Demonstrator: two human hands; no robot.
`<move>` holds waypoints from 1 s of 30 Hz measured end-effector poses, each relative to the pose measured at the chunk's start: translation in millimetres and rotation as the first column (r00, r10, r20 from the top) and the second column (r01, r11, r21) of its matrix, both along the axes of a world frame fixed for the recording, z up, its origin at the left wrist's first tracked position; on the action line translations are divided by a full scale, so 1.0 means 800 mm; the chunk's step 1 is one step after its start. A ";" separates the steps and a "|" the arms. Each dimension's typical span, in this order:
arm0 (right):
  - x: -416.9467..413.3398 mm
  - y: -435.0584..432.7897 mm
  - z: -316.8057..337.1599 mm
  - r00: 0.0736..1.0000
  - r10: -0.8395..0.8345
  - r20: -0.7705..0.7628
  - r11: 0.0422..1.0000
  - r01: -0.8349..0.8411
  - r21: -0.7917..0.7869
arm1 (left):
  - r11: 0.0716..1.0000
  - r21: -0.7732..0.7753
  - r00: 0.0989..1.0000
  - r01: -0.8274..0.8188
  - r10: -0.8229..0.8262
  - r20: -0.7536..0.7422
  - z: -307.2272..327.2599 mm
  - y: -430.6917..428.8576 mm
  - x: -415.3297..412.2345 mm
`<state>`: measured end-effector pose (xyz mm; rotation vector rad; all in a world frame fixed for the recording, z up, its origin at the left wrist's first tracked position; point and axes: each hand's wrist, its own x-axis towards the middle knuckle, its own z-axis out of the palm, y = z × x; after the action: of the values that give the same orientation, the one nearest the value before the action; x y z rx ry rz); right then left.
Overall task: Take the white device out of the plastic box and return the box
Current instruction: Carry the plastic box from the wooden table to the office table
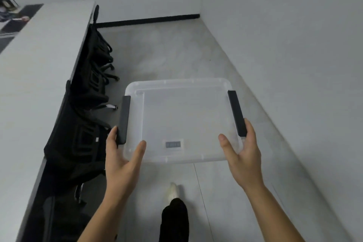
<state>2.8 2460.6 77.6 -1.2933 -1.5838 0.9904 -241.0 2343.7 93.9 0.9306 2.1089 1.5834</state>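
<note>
A clear plastic box with its lid on and two black side latches is held level above the floor, in the middle of the head view. My left hand grips its near left corner, thumb on the lid and fingers by the left latch. My right hand grips the near right corner by the right latch. A small grey label shows near the front edge of the lid. No white device can be made out through the lid.
A long grey table runs along the left, with black office chairs pushed under it. White walls close the right side and the far end. My foot in a white shoe steps on the grey floor below the box.
</note>
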 end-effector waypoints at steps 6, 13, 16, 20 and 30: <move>-0.135 0.226 -0.003 1.000 0.006 -0.006 1.000 -0.006 -0.002 | 1.000 0.000 0.999 -0.029 0.029 0.028 -0.017 0.228 -0.132; -0.238 0.473 0.022 0.997 -0.063 -0.045 0.998 0.063 0.003 | 0.998 0.031 0.998 0.053 -0.054 0.032 0.013 0.490 -0.245; -0.287 0.586 0.004 0.995 -0.076 -0.070 0.997 0.076 -0.002 | 0.998 0.009 0.997 0.069 -0.069 0.014 -0.002 0.609 -0.293; -0.360 0.757 -0.022 0.993 -0.058 -0.099 0.998 0.058 -0.006 | 0.998 -0.014 0.998 0.060 -0.060 -0.013 -0.018 0.778 -0.367; -0.625 1.139 0.015 0.971 0.237 -0.025 0.970 -0.238 -0.055 | 0.977 -0.044 0.978 -0.210 0.210 -0.010 0.009 1.066 -0.583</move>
<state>-497.4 3371.9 89.7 -1.1464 -1.7362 1.2001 -707.6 3196.9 101.2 0.7176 2.3012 1.6255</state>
